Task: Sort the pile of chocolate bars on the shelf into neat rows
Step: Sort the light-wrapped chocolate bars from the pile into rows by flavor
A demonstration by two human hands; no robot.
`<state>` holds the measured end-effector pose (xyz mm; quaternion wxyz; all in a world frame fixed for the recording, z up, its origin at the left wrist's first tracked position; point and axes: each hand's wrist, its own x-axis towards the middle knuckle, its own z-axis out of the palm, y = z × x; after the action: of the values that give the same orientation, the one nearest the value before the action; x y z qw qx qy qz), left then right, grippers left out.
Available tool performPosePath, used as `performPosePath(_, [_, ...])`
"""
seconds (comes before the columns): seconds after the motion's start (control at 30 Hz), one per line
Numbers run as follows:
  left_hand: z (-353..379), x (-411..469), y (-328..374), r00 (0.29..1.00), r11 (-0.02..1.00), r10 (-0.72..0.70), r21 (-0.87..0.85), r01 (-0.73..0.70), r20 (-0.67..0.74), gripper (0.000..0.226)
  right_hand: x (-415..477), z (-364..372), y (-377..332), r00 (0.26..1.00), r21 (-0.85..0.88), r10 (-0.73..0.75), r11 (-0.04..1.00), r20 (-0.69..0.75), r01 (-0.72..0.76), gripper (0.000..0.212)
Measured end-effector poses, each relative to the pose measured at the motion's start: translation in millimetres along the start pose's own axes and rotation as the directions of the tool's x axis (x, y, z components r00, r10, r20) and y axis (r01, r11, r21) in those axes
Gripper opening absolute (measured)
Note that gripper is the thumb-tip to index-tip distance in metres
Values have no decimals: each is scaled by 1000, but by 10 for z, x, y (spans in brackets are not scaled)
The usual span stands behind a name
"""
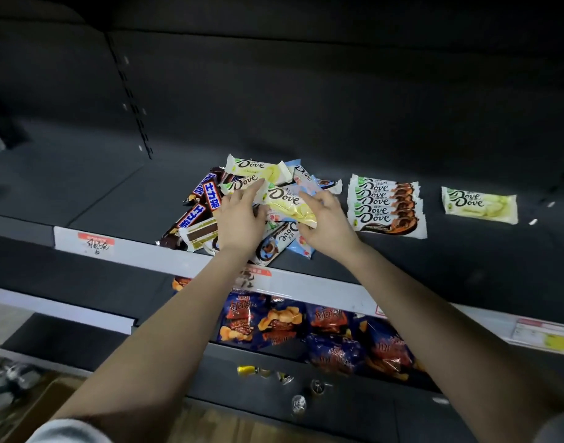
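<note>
Yellow Dove bar (290, 207) pinched in my right hand (327, 227), left hand (240, 219) straight-fingered on the pile (197, 215); brown Dove row (386, 204) and pale pair (480, 204) lie toward the shelf (338, 148) right end, most unsorted

Dove bars (386, 204) wore glossy plastic wrappers; Snickers bars (200, 203) too. Shelf (92, 193) looked matt dark metal. Price strip (137, 254) was smooth white plastic.

"Dove" reads on the piled wrappers (284, 199), the stacked row (383, 206) and the pale pair (478, 204); "士力架" on brown bars (201, 204).
</note>
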<state>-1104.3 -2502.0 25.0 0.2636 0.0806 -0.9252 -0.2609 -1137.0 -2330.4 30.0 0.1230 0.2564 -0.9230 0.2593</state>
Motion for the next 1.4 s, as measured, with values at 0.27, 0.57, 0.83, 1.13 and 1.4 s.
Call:
performPosePath(0.27, [-16,-52,66,996,996,88,2,-88,-23,39,-160,-56,2,995,-34,65,997,-74,-67,56])
performPosePath(0.57, [-24,-89,86,950,961,269,25,-276,155,61,-288,19,34,988,7,96,995,-122,-96,56])
performPosePath(0.83, [-7,-69,83,960,971,215,63,-229,177,53,-262,36,87,972,32,208,978,-112,-206,61])
performPosePath(1.13, [25,-84,78,960,959,261,87,-269,97,46,-286,1,95,970,66,193,981,-149,-185,52])
performPosePath(1.4, [-7,-85,106,960,966,237,65,-248,147,49,-329,-36,96,974,98,164,984,-157,-150,53])
